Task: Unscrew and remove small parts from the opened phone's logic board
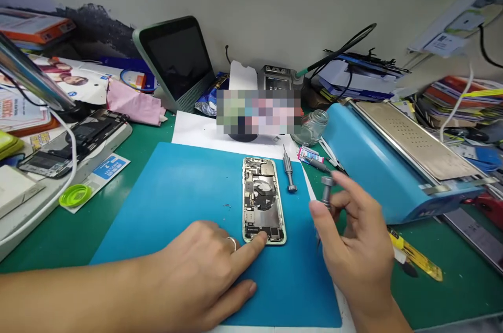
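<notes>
An opened phone [271,212] lies on the blue mat [188,181], its inner boards and parts exposed. My left hand [208,270], with a ring on one finger, presses its outstretched index fingertip on the phone's lower end; the thumb rests apart on the mat. To the right of the phone, my right hand [353,238] holds a grey screwdriver [326,191] between thumb and fingers, its tip pointing down above the mat's edge. Another grey screwdriver [288,170] lies beside the phone's upper right. Tiny loose screws [227,205] sit left of the phone.
A blue machine with a metal plate [365,165] stands at the right, near a glass jar [314,126] and tweezers [332,154]. A yellow cutter [418,257] lies beside my right hand. At the left are phone parts [78,139] and a green cap [74,195]; a screen device [176,60] stands behind.
</notes>
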The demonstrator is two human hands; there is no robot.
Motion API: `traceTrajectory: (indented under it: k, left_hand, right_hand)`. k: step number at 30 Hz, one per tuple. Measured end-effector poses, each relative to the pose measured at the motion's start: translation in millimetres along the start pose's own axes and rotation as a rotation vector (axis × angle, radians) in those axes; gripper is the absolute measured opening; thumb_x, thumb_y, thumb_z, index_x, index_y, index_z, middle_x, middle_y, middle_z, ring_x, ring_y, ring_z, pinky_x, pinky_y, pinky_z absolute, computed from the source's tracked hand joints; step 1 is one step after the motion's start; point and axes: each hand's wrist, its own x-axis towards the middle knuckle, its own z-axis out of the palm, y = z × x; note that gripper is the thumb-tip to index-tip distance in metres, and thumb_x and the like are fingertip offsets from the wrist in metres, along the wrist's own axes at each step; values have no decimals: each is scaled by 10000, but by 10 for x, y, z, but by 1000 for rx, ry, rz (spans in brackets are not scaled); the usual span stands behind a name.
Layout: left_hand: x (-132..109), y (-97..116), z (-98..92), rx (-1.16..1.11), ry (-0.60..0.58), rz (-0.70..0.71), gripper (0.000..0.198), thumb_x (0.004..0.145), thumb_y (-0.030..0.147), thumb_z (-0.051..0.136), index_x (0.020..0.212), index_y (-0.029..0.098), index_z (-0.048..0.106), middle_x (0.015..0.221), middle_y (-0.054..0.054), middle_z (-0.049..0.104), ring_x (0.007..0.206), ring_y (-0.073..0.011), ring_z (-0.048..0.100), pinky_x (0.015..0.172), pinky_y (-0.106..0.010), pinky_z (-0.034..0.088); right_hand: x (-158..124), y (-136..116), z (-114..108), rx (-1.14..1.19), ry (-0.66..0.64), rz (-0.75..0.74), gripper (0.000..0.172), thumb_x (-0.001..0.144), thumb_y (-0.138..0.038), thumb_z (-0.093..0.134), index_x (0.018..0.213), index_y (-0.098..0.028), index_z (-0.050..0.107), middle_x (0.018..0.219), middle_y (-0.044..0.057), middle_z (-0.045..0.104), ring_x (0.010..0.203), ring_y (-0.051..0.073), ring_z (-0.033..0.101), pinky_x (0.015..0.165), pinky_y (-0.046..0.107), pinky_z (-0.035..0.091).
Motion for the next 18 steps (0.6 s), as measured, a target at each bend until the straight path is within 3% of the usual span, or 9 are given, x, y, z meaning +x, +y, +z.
traceTrajectory:
  k: [3,6,13,18]
  left_hand:
    - [5,3,-5,0,-36,-14,558,1086,419,479,1560,152,355,885,-27,742,664,-264,718,609,-413,555]
    - [9,6,-4,6,-40,-18,551,1088,411,473,1558,149,354,885,-25,738,663,-264,712,610,-416,549]
    - [19,8,-20,-11,-34,-14,567,1086,414,476,1572,154,345,894,-20,736,663,-260,708,611,-415,549]
    - [28,13,-24,-13,-30,-18,564,1072,393,518,1558,145,374,921,-29,750,722,-257,738,669,-409,579]
  right_hand:
    - [92,-28,2,-129,-269,-20,347,1035,-365,610,1370,-290,660,793,-2,637,697,182,636,647,319,560]
    - [145,-52,9,-194,-467,-31,304,1062,-377,535,1298,-290,704,781,16,694,729,216,680,649,340,558]
    - [137,-65,27,-205,-454,-55,299,1067,-367,498,1249,-278,719,765,29,700,716,226,678,663,363,555]
    - [143,-49,-8,-179,-509,38,322,1025,-391,582,1313,-285,676,758,-2,653,726,217,661,677,359,550]
